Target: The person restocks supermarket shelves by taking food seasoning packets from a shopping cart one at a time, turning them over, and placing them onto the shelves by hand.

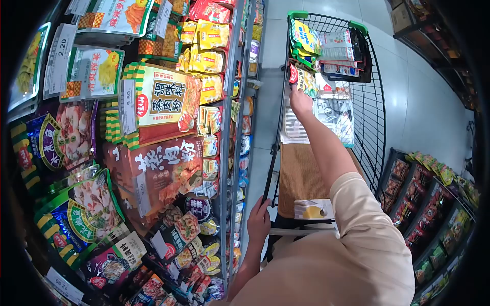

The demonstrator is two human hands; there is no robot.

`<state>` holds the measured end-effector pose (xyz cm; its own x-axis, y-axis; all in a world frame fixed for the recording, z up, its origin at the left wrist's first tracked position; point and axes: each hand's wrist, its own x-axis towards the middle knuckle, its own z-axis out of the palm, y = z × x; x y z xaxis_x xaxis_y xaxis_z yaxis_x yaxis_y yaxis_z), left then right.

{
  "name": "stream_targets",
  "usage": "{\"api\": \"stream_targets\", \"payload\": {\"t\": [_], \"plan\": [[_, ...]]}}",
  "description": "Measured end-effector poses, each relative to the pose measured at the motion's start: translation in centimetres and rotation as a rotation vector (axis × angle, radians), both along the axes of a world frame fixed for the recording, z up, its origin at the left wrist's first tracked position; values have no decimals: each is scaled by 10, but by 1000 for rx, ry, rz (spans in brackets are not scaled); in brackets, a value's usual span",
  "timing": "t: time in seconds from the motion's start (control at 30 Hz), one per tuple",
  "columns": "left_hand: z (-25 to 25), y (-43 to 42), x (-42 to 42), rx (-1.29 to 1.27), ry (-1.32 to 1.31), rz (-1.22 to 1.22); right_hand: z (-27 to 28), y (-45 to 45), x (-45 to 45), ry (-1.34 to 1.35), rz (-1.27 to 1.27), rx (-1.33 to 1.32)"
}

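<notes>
A black wire shopping cart [378,109] with green corner pieces stands in front of me. My right hand [301,101] reaches into it, fingers closed on the edge of a green and yellow food packet [305,80] with a red logo. Beyond that packet lie more yellow and green packets [305,40] and a stack of white and red pouches [337,47]. Nearer to me are grey-and-white packages [334,120] and a brown woven surface [301,171]. My left hand [259,223] is closed around the black bar at the cart's near left side; its palm side is hidden.
Close on my left, a shelf holds hanging seasoning pouches [168,99] and price tags [127,106]. Its metal edge [232,153] runs alongside the cart. More racks with packets [434,204] stand at the right, across the grey tiled floor [408,97].
</notes>
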<state>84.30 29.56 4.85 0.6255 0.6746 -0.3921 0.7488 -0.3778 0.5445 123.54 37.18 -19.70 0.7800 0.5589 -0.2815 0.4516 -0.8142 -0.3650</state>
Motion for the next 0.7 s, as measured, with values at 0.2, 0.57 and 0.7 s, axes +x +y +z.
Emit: {"api": "stream_targets", "payload": {"t": [0.2,0.57,0.7], "plan": [[0,-4,-2,-43,14,38,21,-4,14,2,-126,25],[-4,-6,-6,20,-43,23,37,-30,8,-89,-132,135],[-10,-8,-11,-22,-86,69,93,-80,1,-168,-101,225]]}}
